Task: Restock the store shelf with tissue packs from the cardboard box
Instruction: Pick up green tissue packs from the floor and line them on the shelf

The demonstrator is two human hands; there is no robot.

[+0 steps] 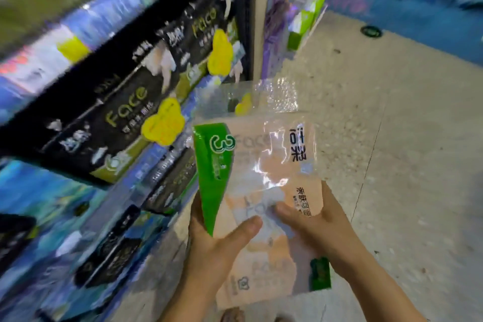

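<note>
blurred shelf [109, 102] of dark packs, left hand [209, 251] and right hand [318, 227] each grip tissue pack [261, 178]

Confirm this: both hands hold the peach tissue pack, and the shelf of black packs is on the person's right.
Not quite. In the head view both hands, left hand and right hand, do hold the tissue pack, but the shelf of black packs is on the person's left, not right.

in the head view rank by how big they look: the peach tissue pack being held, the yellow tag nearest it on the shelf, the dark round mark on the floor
1. Peach and green plastic-wrapped tissue pack, though it is nearest the camera.
2. Yellow gourd-shaped price tag.
3. Dark round floor mark, farthest off, so its true size is unsure.
</note>
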